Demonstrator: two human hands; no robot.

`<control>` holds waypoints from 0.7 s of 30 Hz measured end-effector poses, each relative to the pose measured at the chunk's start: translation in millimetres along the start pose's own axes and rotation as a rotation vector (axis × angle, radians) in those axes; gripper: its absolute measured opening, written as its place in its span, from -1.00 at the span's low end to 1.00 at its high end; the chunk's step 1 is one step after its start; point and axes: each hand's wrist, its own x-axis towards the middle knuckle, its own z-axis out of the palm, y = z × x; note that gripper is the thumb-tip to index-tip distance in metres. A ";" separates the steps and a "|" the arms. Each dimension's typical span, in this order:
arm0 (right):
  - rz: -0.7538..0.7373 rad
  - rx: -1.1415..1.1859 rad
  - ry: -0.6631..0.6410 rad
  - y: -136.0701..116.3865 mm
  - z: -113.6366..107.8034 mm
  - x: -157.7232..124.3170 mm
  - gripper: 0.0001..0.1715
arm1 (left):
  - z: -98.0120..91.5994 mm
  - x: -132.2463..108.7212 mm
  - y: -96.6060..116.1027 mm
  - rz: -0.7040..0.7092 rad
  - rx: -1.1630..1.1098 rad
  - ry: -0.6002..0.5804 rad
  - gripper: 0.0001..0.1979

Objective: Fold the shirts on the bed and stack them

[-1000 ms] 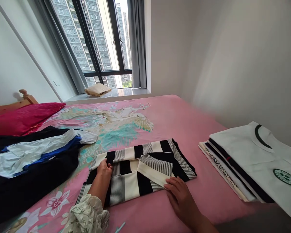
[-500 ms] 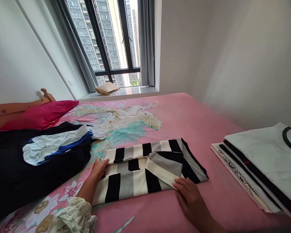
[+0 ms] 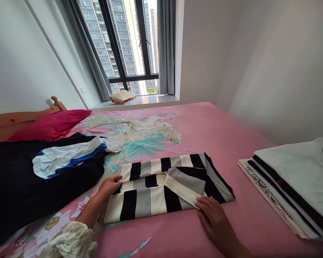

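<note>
Striped garment [image 3: 143, 203] lies folded on the bed [image 3: 220, 132], my right grip [image 3: 212, 216] unclenched at its near edge, seemingly steadying the turned-in flap [image 3: 187, 182], while my left grip [image 3: 109, 187] meets the left end, perhaps keeping it straight, though pinching or not I cannot tell.

Window [image 3: 120, 53] at far end: dark frame [image 3: 134, 78], grey curtain drawn back on either side. Outside: high-rise blocks [image 3: 121, 32], some greenery [image 3: 152, 90] low down. Daylight enters here; pale soft streak on right wall [image 3: 258, 64], corners dimmer. Left wall [image 3: 18, 68] whitish, with small wall plate [image 3: 82, 90]. Sill [image 3: 156, 99] glossy, carrying a beige bundle [image 3: 122, 96]. Bed [image 3: 210, 125] fills the foreground: pink cover, bird and flower print. Wooden headboard [image 3: 2, 123] with knobbed post at left; red pillow [image 3: 51, 125] against it.
</note>
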 end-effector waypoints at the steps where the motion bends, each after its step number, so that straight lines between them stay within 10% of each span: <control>1: 0.001 0.002 0.002 0.2 0.3 -0.1 -0.66 | -0.8 -2.9 1.4 0.033 0.029 -0.011 -0.75; 7: 0.016 0.016 -0.002 2.5 3.1 -0.6 -0.63 | 6.5 -23.8 27.1 0.262 0.202 -0.011 -0.82; 16: 0.041 0.063 0.068 3.8 2.5 3.8 -0.62 | 122.7 -61.1 116.9 0.457 0.276 -0.311 -0.57; 21: 0.071 0.084 0.070 0.6 -5.5 11.4 -0.67 | 149.9 -47.5 134.9 0.382 0.328 -0.348 -0.61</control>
